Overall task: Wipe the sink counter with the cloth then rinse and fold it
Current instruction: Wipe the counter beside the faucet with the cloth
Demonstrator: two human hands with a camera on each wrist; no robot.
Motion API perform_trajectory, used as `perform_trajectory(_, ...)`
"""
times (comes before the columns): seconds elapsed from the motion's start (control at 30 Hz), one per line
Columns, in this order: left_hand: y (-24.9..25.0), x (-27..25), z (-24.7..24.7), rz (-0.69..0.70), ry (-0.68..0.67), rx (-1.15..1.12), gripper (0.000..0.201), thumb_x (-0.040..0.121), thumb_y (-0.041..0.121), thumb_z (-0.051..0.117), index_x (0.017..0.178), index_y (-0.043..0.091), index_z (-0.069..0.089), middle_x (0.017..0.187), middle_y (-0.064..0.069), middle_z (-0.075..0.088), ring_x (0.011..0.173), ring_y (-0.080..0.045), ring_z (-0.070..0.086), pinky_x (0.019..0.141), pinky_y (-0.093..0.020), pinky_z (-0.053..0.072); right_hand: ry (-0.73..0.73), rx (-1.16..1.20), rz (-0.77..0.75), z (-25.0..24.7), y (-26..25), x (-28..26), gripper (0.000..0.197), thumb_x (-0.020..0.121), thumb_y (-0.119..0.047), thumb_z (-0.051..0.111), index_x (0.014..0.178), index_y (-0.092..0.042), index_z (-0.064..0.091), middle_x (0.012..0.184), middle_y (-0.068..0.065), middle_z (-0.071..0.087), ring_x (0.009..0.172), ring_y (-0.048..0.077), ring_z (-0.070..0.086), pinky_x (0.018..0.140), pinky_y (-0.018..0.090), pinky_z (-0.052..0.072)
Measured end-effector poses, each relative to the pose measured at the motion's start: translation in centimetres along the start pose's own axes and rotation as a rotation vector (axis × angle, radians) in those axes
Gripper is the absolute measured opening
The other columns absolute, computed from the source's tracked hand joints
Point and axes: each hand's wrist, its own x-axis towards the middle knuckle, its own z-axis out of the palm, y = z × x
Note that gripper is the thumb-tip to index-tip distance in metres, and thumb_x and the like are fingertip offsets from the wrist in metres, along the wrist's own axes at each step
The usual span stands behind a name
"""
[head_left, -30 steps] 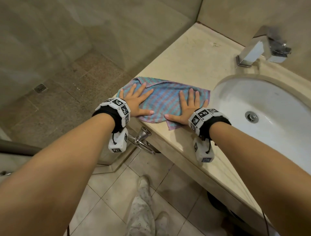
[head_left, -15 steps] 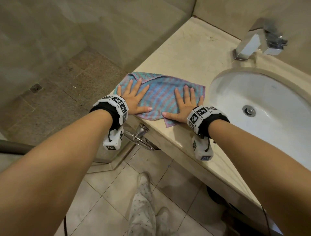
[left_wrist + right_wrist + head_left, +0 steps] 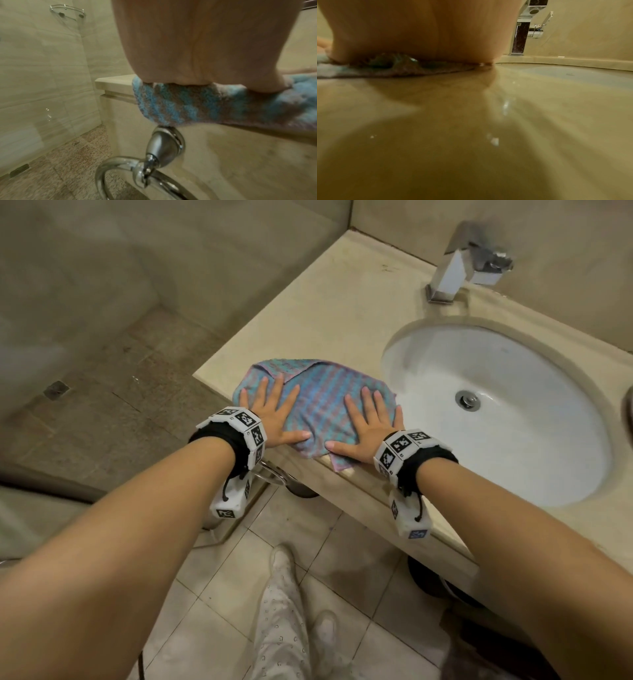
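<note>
A blue and pink checked cloth (image 3: 318, 402) lies spread on the beige counter (image 3: 329, 313), left of the white sink basin (image 3: 513, 440). My left hand (image 3: 274, 412) presses flat on the cloth's left half, fingers straight and spread. My right hand (image 3: 370, 426) presses flat on its right half, close to the basin's rim. The cloth's near edge (image 3: 171, 108) hangs a little over the counter's front edge under my left palm (image 3: 197, 47). In the right wrist view only my palm (image 3: 419, 29) on the cloth (image 3: 393, 67) shows.
A chrome tap (image 3: 462, 261) stands at the back of the basin, whose drain (image 3: 467, 400) shows. A chrome towel ring (image 3: 154, 169) hangs on the counter's front below my left hand. A glass shower screen (image 3: 85, 320) stands left. My leg (image 3: 284, 621) is on the tiled floor.
Both hands have slid the cloth toward me along the counter; its near edge now overhangs the front edge. The hands stay flat on it.
</note>
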Motion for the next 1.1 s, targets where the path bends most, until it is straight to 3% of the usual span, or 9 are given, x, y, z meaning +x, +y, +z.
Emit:
perform_trajectory(0.43, 1.2, 1.8, -1.1, -0.019, -0.017, 0.016, 0.086, 0.083, 0.070, 0.033, 0.147, 0.036, -0.014, 0.156, 0.003, -0.025, 0.145, -0.026, -0.018, 0.114, -0.055, -0.007, -0.019, 0.026, -0.002, -0.7, 1.1, 1.1, 0.101, 0.075, -0.080, 0.035, 0.148, -0.032, -0.016, 0.155, 0.001, -0.027, 0.144, 0.021, -0.024, 0.115, 0.057, -0.009)
perform_trajectory(0.6, 1.0, 5.0, -3.1, -0.009, -0.022, 0.033, 0.085, 0.084, 0.070, 0.032, 0.147, 0.035, -0.014, 0.156, 0.002, -0.025, 0.145, -0.027, -0.019, 0.115, -0.055, -0.006, -0.009, 0.059, 0.019, -2.0, 1.3, 4.1, 0.103, 0.075, -0.079, 0.038, 0.148, -0.031, -0.016, 0.155, 0.002, -0.027, 0.144, 0.023, -0.024, 0.114, 0.057, -0.009)
perform_trajectory(0.8, 0.1, 9.9, -6.0, 0.015, -0.048, 0.056, 0.085, 0.084, 0.071, 0.030, 0.146, 0.037, -0.016, 0.155, 0.003, -0.027, 0.145, -0.026, -0.021, 0.114, -0.055, -0.006, 0.034, 0.120, 0.065, -4.5, 1.8, 8.6, 0.107, 0.075, -0.076, 0.043, 0.149, -0.026, -0.015, 0.155, 0.008, -0.027, 0.145, 0.026, -0.022, 0.118, 0.050, -0.009)
perform_trajectory(1.1, -1.1, 18.8, -10.7, 0.079, -0.025, 0.055, 0.080, 0.085, 0.070, 0.029, 0.147, 0.039, -0.011, 0.156, 0.005, -0.024, 0.145, -0.026, -0.019, 0.115, -0.056, -0.005, 0.078, 0.108, 0.193, -9.0, 4.2, 16.0, 0.101, 0.076, -0.078, 0.036, 0.149, -0.028, -0.013, 0.157, 0.006, -0.022, 0.145, 0.027, -0.020, 0.117, 0.051, -0.010)
